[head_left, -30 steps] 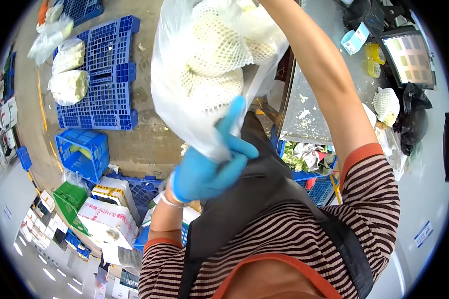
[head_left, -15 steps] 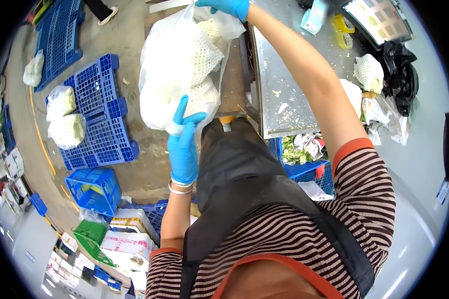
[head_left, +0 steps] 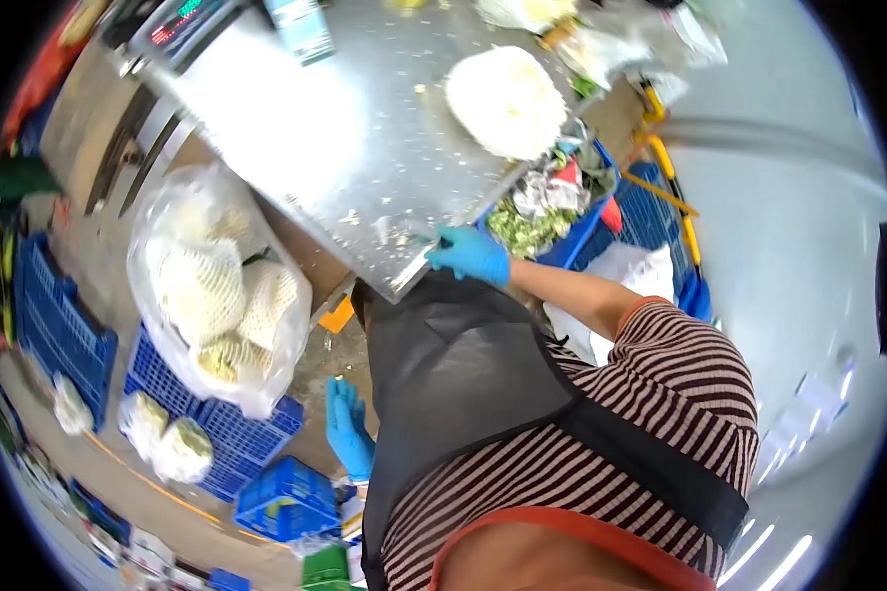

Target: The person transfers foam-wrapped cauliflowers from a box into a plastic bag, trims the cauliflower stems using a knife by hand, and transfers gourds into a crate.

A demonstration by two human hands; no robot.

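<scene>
My right hand (head_left: pixel 470 254), in a blue glove, reaches over the near corner of the metal table (head_left: pixel 345 128). Its fingers are apart, close to a small dark green piece and pale crumbs. My left hand (head_left: pixel 348 428), also blue-gloved, hangs beside my apron with its fingers stretched out, touching nothing. Left of the table stands a clear plastic bag (head_left: pixel 278 369) with several pale heads in white foam nets (head_left: pixel 200 291), which look like cauliflower. A bare whitish head (head_left: pixel 508 103) rests on the table, away from both hands.
A blue crate (head_left: pixel 598 212) with leaf trimmings (head_left: pixel 529 229) stands right of the table. Blue pallets (head_left: pixel 241 448) lie at left, carrying bagged heads (head_left: pixel 182 450). A blue basket (head_left: pixel 284 499) is on the floor. A scale (head_left: pixel 182 30) sits at the table's far left.
Both hands have let go of the plastic bag, which now stands by the table. My right hand has come to the table corner; my left has dropped beside me. The view has turned right.
</scene>
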